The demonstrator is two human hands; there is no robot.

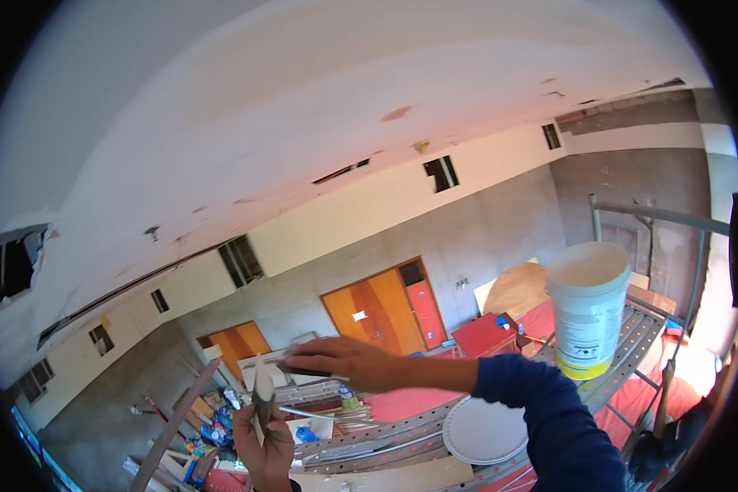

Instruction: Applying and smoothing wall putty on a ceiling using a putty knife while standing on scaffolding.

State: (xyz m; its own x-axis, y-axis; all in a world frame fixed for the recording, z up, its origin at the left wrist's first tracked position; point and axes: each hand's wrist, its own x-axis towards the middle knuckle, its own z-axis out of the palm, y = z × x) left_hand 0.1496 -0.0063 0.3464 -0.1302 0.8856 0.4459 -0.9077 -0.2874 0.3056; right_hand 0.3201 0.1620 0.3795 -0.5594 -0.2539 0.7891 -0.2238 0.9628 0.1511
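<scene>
My left hand (266,449), low and left of centre, is closed around a putty knife (261,410) held upright. White paste (263,380) coats its upper part. My right hand (348,362) reaches across from the right in a dark blue sleeve (549,414). Its fingers are closed on a thin, dark flat scraper (310,371), seen nearly edge-on, close beside the pasted end of the putty knife. Whether the two tools touch, I cannot tell. A white bucket (592,307) with a yellow base stands right of my arm, and a round white lid (484,432) lies below my forearm.
Perforated metal scaffold planks (418,445) run beneath, with a rail (664,215) at right and a slanting bar (176,426) at left. Overhead spreads a white ceiling (303,123) with cut openings. Another person (672,439) is at the lower right. Assorted materials (213,426) clutter the floor.
</scene>
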